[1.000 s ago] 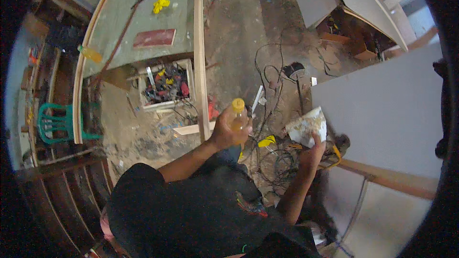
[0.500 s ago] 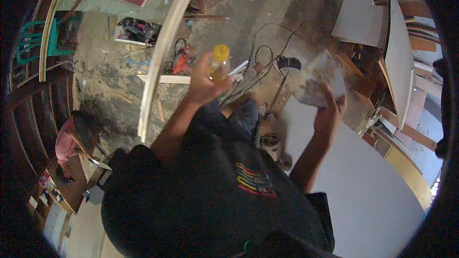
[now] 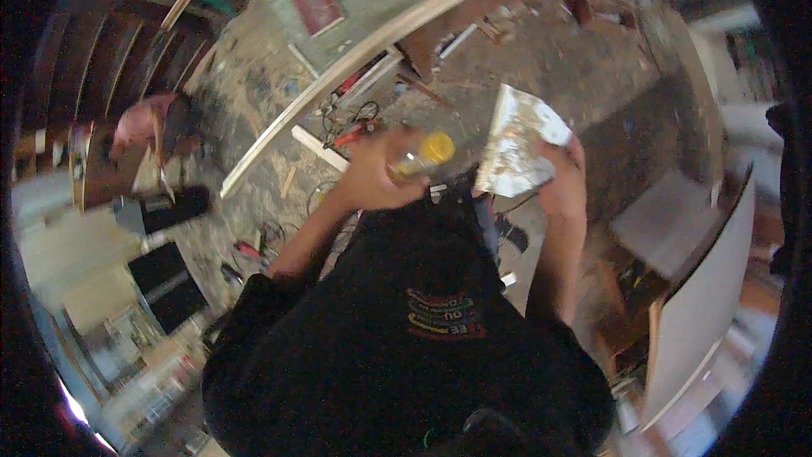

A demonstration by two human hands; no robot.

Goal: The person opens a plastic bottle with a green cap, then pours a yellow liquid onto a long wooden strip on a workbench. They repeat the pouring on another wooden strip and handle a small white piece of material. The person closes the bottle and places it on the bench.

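Observation:
My left hand (image 3: pixel 376 173) is wrapped round a small clear bottle (image 3: pixel 409 164) with a yellow cap (image 3: pixel 437 148), tilted with the cap toward the right. What is inside the bottle is blurred. On the other side, my right hand (image 3: pixel 565 179) grips a flat white piece (image 3: pixel 518 131) along its right edge. Brown, grainy smears cover much of its face, and I cannot tell whether it is board or stiff sheet. The bottle and the white piece are held apart in front of my dark shirt.
A long pale wooden strip (image 3: pixel 397 30) crosses ahead, over a greenish surface bearing a dark red panel (image 3: pixel 315 2). Red tools and cables (image 3: pixel 355 131) lie on the littered floor. A person in pink (image 3: pixel 142 129) bends at the left. A large leaning panel (image 3: pixel 702 305) stands at right.
The whole view has swung round, and the large white surface at right has left it. The bottle and the white piece are closer together, both still held.

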